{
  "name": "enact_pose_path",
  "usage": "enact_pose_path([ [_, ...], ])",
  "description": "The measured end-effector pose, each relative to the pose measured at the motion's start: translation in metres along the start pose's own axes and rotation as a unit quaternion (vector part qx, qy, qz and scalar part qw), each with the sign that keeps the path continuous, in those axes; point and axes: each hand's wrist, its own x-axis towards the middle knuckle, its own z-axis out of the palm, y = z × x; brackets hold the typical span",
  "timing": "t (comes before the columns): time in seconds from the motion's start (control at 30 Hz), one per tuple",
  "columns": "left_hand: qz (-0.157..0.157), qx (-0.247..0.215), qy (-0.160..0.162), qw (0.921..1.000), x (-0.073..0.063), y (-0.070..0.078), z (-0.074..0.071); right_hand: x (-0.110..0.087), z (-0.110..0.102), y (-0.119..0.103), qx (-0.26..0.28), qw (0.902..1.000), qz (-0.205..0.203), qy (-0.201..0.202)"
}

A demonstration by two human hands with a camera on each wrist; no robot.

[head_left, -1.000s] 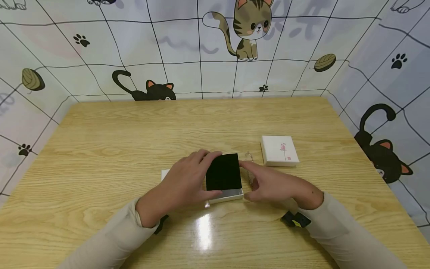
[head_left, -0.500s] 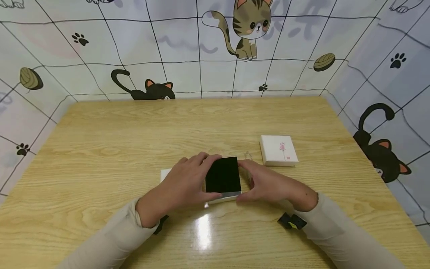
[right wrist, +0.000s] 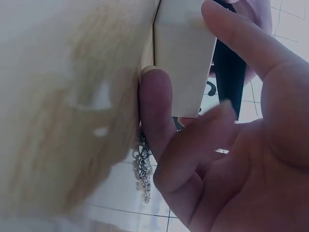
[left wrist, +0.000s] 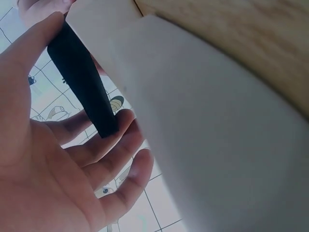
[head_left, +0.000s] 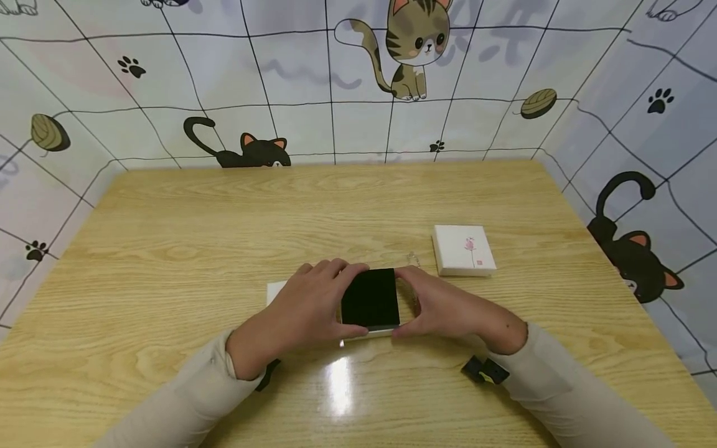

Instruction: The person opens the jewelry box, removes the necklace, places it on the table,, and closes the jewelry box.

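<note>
Pad (head_left: 370, 300), black and square, now sits further toward the person over the shallow white box (head_left: 382, 333) than a second ago; the grey strip of box interior at the near end has narrowed to a sliver. Judgement: the two outlines are coming into line, but the pad is not seated.

Left hand (head_left: 310, 305): pinches the pad by its ends, thumb near, fingers far. Both wrist views show the pad tilted, near end low against the box rim, far end standing off it.

Right hand (head_left: 448, 305): grips the right end of the white box, thumb at the near corner, fingers round the far side. Its thumb has closed in on the corner since the first frame, which probably steadies the box.

Chain (right wrist: 143, 174): on the table (head_left: 196, 218) beyond the right hand, partly covered. Flower-printed box (head_left: 463, 250): unmoved, further back. White piece (head_left: 274, 290): mostly hidden behind the left hand, identity unclear.
</note>
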Motion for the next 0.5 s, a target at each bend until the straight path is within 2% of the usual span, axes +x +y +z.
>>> enact_pose_path([
  [0.23, -0.001, -0.006, -0.021, 0.9998, -0.0008, -0.0001, -0.0015, 0.0003, -0.0014, -0.0008, -0.007, 1.0, -0.005, -0.004],
  [0.5, -0.001, -0.007, -0.035, 0.9994, -0.0009, -0.0004, 0.0006, 0.0005, 0.0012, -0.0007, -0.015, 0.9998, 0.011, -0.006],
])
